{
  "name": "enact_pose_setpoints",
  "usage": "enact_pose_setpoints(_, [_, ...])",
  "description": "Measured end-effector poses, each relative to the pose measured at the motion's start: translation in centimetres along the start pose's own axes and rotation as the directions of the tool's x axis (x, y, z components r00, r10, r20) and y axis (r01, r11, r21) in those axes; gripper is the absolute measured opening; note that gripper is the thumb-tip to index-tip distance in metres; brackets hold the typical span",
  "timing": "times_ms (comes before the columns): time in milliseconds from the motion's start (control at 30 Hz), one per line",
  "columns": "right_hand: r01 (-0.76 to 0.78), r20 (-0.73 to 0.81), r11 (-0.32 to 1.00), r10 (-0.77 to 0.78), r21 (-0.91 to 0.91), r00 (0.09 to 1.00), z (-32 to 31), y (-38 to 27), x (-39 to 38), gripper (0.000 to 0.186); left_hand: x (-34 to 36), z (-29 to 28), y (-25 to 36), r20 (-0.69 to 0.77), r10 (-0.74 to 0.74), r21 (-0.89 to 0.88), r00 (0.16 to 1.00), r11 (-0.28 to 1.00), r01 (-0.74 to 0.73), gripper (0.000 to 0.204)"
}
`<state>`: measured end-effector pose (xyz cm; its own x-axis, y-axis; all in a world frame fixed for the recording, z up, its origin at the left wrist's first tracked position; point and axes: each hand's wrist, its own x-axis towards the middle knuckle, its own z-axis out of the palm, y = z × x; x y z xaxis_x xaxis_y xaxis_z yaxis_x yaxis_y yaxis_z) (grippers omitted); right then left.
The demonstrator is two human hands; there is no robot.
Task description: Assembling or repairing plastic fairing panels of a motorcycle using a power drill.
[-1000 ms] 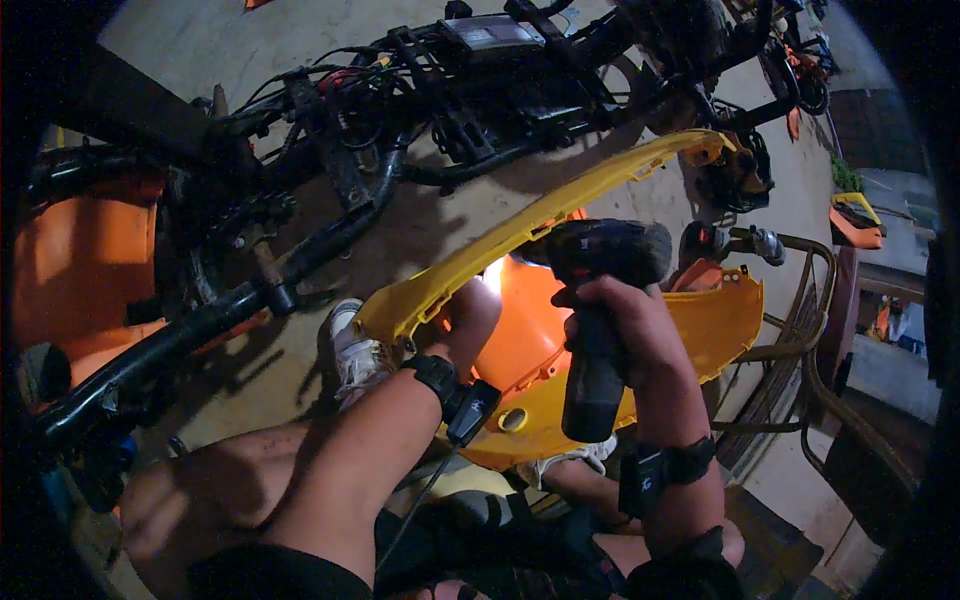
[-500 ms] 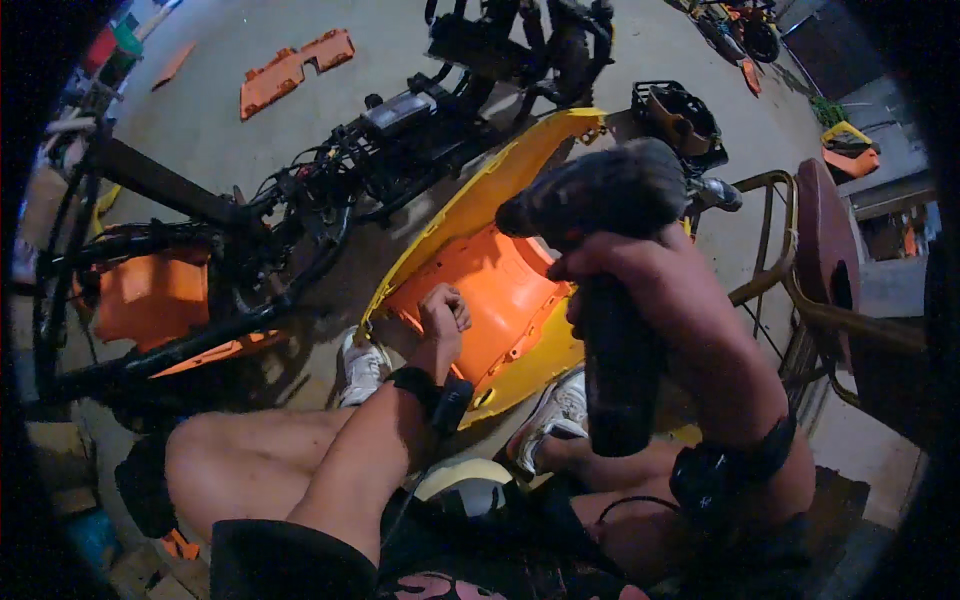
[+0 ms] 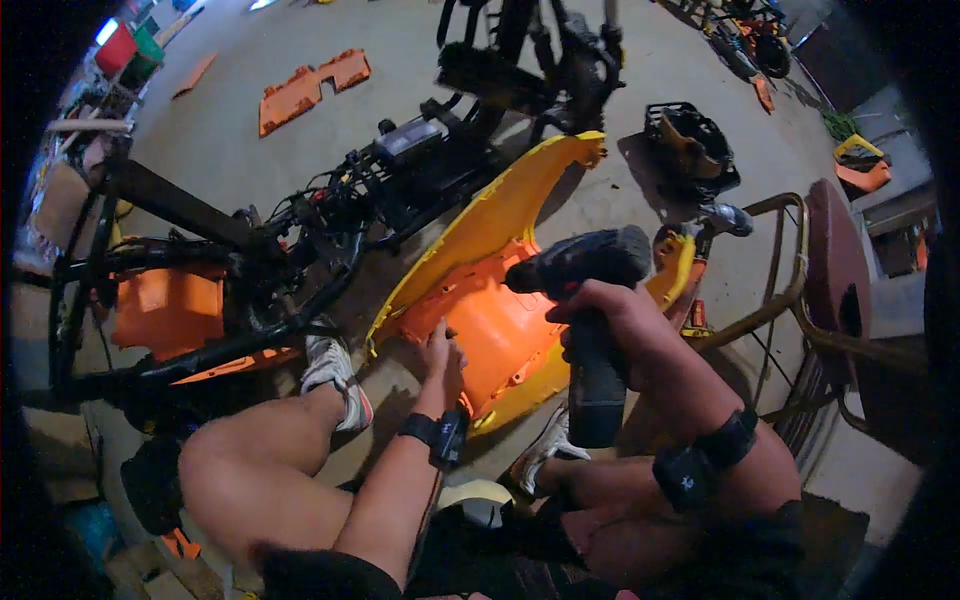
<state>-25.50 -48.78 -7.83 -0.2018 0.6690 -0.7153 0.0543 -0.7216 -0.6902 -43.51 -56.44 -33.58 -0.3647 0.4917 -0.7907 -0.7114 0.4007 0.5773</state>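
Observation:
My right hand [image 3: 618, 315] grips a black cordless drill [image 3: 598, 385] by its handle. The drill's nose points left, over an orange plastic panel [image 3: 495, 320]. This curved panel lies inside a larger yellow plastic body shell [image 3: 470, 235], on the floor between my feet. At the orange panel's left part is my left hand [image 3: 442, 362], its fingers curled, the foremost one reaching up the panel. Whatever those fingers may pinch is hidden or too small to name.
A stripped black vehicle frame [image 3: 340, 215] with wiring stands to the left and ahead. An orange panel piece [image 3: 312, 92] lies beyond it. A black basket [image 3: 692, 150] sits at the right, near a metal-framed chair with a maroon back [image 3: 835, 260]. A second power tool [image 3: 728, 220] lies near the chair.
The drill in my right hand has come down closer to the orange panel. On my left hand one finger now stretches farther forward. The whole view has shifted slightly.

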Motion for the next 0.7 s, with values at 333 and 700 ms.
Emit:
enact_pose_setpoints(333, [-0.250, -0.048, 0.968, 0.248, -0.039, 0.968, 4.9, 1.5, 10.8, 0.027, 3.3, 0.4, 3.2, 0.380, -0.135, 0.087, 0.915, 0.990, 0.110, 0.022])
enact_pose_setpoints(700, [-0.326, -0.103, 0.945, 0.324, -0.005, 0.941, 6.7, 3.2, 13.7, 0.029, 5.7, -1.7, 3.7, 0.122, -0.113, 0.104, 0.986, 0.989, 0.101, 0.023])
